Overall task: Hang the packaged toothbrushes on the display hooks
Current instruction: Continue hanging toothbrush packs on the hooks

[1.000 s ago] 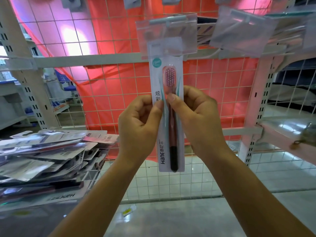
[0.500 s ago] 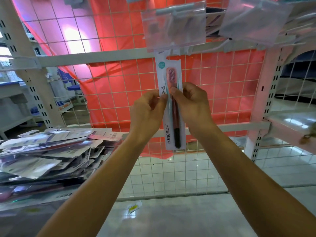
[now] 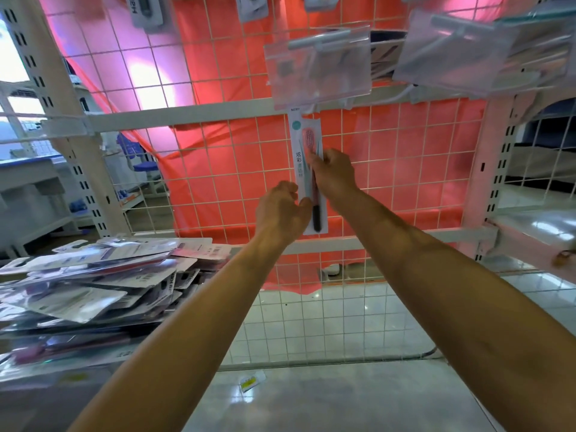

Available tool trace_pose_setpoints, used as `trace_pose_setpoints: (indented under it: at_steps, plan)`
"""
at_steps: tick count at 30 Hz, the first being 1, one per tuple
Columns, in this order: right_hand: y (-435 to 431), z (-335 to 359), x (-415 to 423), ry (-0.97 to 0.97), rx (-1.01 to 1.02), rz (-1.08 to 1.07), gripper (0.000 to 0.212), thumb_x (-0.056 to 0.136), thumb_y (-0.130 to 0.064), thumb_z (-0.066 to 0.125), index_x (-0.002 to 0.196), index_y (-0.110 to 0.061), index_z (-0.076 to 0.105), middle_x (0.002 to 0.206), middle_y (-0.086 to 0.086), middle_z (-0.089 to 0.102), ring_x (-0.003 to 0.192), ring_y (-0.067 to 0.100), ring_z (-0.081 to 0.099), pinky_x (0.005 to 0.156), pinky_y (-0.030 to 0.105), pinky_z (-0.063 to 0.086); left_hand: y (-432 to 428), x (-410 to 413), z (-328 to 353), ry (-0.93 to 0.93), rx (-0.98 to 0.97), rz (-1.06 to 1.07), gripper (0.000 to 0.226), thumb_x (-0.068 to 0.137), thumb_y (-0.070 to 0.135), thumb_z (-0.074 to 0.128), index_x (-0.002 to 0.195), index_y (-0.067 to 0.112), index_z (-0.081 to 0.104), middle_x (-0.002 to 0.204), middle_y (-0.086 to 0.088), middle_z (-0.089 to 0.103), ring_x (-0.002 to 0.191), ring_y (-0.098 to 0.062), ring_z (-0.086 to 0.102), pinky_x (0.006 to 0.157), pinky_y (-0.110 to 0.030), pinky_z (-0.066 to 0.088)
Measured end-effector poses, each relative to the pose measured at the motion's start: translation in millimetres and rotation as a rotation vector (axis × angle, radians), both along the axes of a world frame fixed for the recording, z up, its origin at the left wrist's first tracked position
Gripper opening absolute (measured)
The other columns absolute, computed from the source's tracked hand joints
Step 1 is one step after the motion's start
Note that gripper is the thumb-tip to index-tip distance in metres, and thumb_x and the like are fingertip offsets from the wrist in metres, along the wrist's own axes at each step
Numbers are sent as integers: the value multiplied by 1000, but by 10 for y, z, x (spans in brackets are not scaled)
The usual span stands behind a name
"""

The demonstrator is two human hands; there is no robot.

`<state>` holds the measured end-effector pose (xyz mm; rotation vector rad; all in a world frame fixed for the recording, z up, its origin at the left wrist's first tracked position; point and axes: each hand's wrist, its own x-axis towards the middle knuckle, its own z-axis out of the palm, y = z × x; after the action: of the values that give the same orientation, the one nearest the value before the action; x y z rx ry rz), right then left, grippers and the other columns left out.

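Note:
A packaged toothbrush [image 3: 301, 145], white card with a pink brush head and dark handle, hangs upright against the wire grid under a clear price-tag flap [image 3: 318, 63] on a display hook. Its top edge is hidden behind the flap. My right hand [image 3: 335, 173] pinches the package at mid height from the right. My left hand [image 3: 282, 210] holds its lower left edge, thumb against the card. A heap of several more packaged toothbrushes [image 3: 93, 282] lies on the shelf at the left.
The white wire grid panel [image 3: 237, 169] backs onto red cloth. A second clear tag flap [image 3: 452, 54] hangs at the upper right. More hung packages [image 3: 146, 10] show along the top. White shelf uprights [image 3: 495, 169] stand at both sides.
Both hands have carried the package away from me and up toward the hook, so its top now sits behind the clear flap. My left hand has slid lower on the card.

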<state>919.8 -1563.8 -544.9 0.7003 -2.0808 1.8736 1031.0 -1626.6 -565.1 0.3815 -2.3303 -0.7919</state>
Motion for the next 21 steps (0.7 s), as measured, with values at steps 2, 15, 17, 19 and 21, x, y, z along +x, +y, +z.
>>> trace_pose_setpoints:
  at_steps: [2, 15, 17, 19, 21]
  plan:
    - [-24, 18, -22, -15, 9, -4, 33, 94, -43, 55, 84, -12, 59, 80, 2, 63, 75, 19, 61, 67, 32, 49, -18, -23, -28, -54, -18, 16, 34, 92, 24, 56, 122, 10, 61, 119, -9, 67, 108, -29, 60, 87, -30, 45]
    - [324, -384, 38, -21, 358, -101, 33, 99, -36, 38, 89, -9, 54, 79, 6, 53, 77, 23, 52, 73, 35, 42, 8, -75, -307, -329, -193, 26, 23, 94, 22, 47, 105, 15, 66, 108, 1, 64, 89, -21, 56, 73, -25, 43]
    - [464, -601, 92, 14, 425, -82, 30, 100, -33, 38, 82, -11, 49, 71, 1, 47, 71, 20, 46, 71, 33, 38, 40, -130, -386, -404, -275, 26, 24, 95, 22, 43, 102, 15, 65, 111, -5, 66, 88, -21, 56, 70, -25, 43]
    - [562, -791, 96, 39, 518, -46, 31, 102, -32, 38, 79, -13, 48, 67, -5, 42, 72, 18, 45, 71, 29, 35, 55, -184, -477, -442, -321, -10, 26, 97, 26, 43, 105, 15, 65, 117, -8, 65, 97, -22, 59, 66, -22, 41]
    - [605, -904, 96, 54, 586, -4, 36, 103, -30, 37, 71, -18, 46, 64, -5, 42, 69, 18, 46, 64, 26, 34, 75, -193, -520, -462, -300, -48, 26, 98, 28, 45, 109, 14, 65, 119, -7, 65, 100, -22, 60, 69, -23, 44]
